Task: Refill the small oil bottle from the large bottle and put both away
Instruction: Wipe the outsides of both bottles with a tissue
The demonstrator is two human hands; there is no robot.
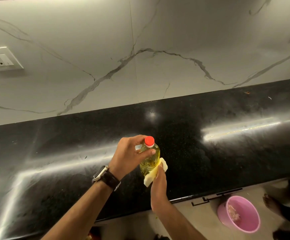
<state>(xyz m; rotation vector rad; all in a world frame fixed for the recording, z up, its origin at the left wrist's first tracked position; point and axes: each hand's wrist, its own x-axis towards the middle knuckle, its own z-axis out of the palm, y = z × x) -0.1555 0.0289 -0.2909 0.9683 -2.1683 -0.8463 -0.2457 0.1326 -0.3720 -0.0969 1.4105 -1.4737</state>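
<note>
On the far left wall, a white electrical socket plate (4, 60) sits in the veined marble backsplash (140, 49). Below it runs a glossy black stone countertop (210, 153). Over its near middle, the left hand (129, 154), with a dark-strapped wristwatch (106, 177) on its wrist, grips the shoulder of a clear plastic bottle of yellow oil with a red cap (149, 157), fingers curled round it. The right hand (159, 186) presses a pale yellow sponge (155, 174) against the bottle's lower side, fingers wrapped on it. On the floor at right sits a pink plastic bucket (238, 213).
</note>
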